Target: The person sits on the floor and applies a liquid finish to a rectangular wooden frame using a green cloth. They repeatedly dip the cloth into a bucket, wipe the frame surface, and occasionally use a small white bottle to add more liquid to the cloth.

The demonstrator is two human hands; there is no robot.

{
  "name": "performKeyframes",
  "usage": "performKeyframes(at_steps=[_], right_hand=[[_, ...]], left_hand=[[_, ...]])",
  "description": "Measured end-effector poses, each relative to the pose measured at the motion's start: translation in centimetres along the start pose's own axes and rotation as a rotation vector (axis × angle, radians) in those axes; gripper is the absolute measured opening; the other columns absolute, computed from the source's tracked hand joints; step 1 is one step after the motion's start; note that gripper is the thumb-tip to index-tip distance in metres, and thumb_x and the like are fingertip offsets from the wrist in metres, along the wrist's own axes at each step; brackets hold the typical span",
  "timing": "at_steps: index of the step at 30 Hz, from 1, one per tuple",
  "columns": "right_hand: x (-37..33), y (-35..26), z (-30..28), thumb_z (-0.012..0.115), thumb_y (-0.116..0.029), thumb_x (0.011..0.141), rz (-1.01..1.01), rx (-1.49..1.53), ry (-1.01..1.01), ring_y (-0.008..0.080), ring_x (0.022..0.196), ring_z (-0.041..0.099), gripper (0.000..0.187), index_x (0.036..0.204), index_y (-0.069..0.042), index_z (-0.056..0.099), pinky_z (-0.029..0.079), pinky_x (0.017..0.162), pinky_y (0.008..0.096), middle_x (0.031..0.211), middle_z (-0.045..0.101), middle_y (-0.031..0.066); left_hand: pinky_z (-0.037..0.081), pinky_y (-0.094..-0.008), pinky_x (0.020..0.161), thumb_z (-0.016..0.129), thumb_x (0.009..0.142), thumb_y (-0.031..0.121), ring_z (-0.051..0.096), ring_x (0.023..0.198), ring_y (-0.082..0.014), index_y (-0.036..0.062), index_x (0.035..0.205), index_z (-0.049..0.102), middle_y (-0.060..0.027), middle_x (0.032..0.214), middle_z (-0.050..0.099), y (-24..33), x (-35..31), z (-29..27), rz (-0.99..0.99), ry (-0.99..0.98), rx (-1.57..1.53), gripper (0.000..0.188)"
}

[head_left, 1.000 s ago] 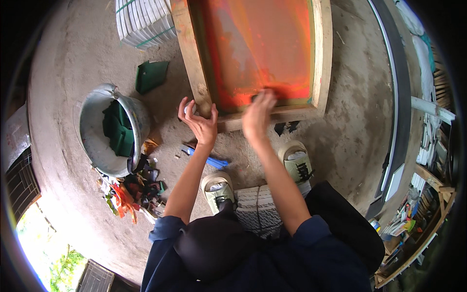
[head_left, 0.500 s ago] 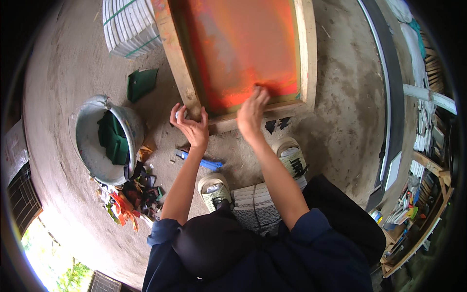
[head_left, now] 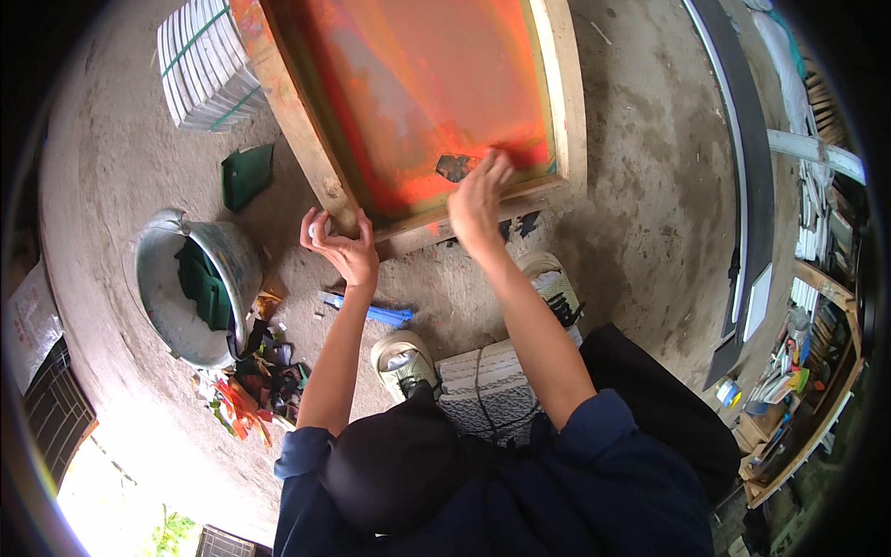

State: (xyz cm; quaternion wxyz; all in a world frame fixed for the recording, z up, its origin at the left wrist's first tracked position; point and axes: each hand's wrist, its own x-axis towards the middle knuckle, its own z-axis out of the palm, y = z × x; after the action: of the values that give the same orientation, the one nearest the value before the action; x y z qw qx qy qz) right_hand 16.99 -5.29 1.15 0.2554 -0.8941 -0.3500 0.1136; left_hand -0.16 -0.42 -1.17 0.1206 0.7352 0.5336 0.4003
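Left hand (head_left: 343, 252): grasping near-left corner of wooden frame (head_left: 568, 102).
Right hand (head_left: 477, 206): inside frame, beside dark scrap (head_left: 452, 168); grip unclear (blurred fingertips).
Care: brace corner, press mesh (head_left: 432, 84) lightly.

Room right of frame (head_left: 568, 102), bucket (head_left: 243, 269) blocking left

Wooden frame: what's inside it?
An orange-smeared, greyish panel, with a dark piece near its lower edge, beside the right hand. What lies under the panel, hand or dark piece is covered.
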Motion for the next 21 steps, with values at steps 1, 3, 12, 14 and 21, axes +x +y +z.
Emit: performKeyframes(at_steps=[1, 3, 12, 14, 21], right_hand=[[-0.4, -0.5, 0.0, 0.054, 0.011, 0.073, -0.063, -0.046, -0.032, 0.0400, 0.118, 0.032, 0.057, 0.122, 0.021, 0.027, 0.035, 0.100, 0.0448, 0.126, 0.029, 0.0315], [0.7, 0.8, 0.2, 0.054, 0.008, 0.074, -0.008, -0.063, -0.001, 0.0404, 0.117, 0.033, 0.056, 0.121, 0.021, 0.028, 0.034, 0.101, 0.0452, 0.126, 0.029, 0.0317], [0.4, 1.3, -3.1, 0.058, 0.005, 0.076, -0.097, 0.041, 0.148, 0.0368, 0.111, 0.043, 0.036, 0.111, 0.006, 0.046, 0.038, 0.095, 0.0453, 0.113, 0.044, 0.0216], [0.1, 1.6, -4.3, 0.060, 0.005, 0.078, -0.088, 0.134, 0.173, 0.0347, 0.103, 0.048, 0.032, 0.108, 0.002, 0.050, 0.042, 0.088, 0.0434, 0.105, 0.050, 0.0161], [-0.3, 0.0, -1.2, 0.067, 0.002, 0.073, -0.174, 0.134, 0.132, 0.0285, 0.098, 0.051, 0.035, 0.106, -0.003, 0.058, 0.046, 0.084, 0.0405, 0.106, 0.053, 0.0113]], left_hand=[[0.036, -0.0460, 0.091, 0.072, 0.070, 0.003, 0.036, 0.109, -0.0350, 0.0061, 0.116, 0.031, -0.0216, 0.120, 0.035, -0.1, 0.0, 0.0, 0.010, -0.005, 0.005, 0.063], [0.036, -0.0460, 0.090, 0.072, 0.070, 0.002, 0.036, 0.109, -0.0352, 0.0060, 0.116, 0.031, -0.0215, 0.120, 0.034, -0.5, -0.1, -0.2, 0.030, -0.012, 0.020, 0.062], [0.036, -0.0460, 0.090, 0.072, 0.070, 0.004, 0.035, 0.111, -0.0360, 0.0076, 0.116, 0.032, -0.0223, 0.121, 0.035, -0.4, 0.0, -0.4, 0.015, -0.034, 0.041, 0.062], [0.033, -0.0464, 0.092, 0.071, 0.071, 0.005, 0.034, 0.112, -0.0352, 0.0080, 0.117, 0.031, -0.0211, 0.121, 0.036, -0.3, -0.1, -0.4, 0.008, -0.021, -0.015, 0.061], [0.031, -0.0478, 0.093, 0.070, 0.072, 0.006, 0.033, 0.113, -0.0350, 0.0076, 0.116, 0.031, -0.0210, 0.121, 0.036, -0.3, -0.1, -0.2, 0.010, -0.028, -0.019, 0.058]])
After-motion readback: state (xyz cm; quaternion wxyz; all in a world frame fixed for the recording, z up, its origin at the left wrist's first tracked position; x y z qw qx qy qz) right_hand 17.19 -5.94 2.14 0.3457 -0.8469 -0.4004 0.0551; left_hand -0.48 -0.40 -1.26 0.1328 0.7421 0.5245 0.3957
